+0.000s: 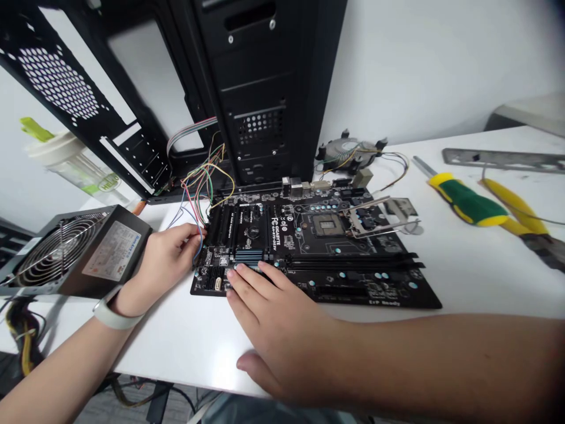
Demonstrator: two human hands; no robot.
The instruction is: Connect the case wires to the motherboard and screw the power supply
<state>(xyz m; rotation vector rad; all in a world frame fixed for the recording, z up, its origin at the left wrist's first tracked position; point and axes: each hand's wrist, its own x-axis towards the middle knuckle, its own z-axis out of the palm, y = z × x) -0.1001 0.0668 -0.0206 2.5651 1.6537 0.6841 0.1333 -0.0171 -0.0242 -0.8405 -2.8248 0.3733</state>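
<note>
A black motherboard lies flat on the white table, its CPU socket latch raised open. My left hand pinches the coloured case wires at the board's left edge, near the pin headers. A white band sits on that wrist. My right hand rests palm down on the board's near left corner, fingers flat and together, holding nothing. The wires run up into the open black computer case standing behind the board.
A power supply unit with a fan grille sits at the left. A CPU cooler fan lies behind the board. A green-yellow screwdriver, yellow-handled pliers and a metal I/O plate lie at the right. A clear bottle stands far left.
</note>
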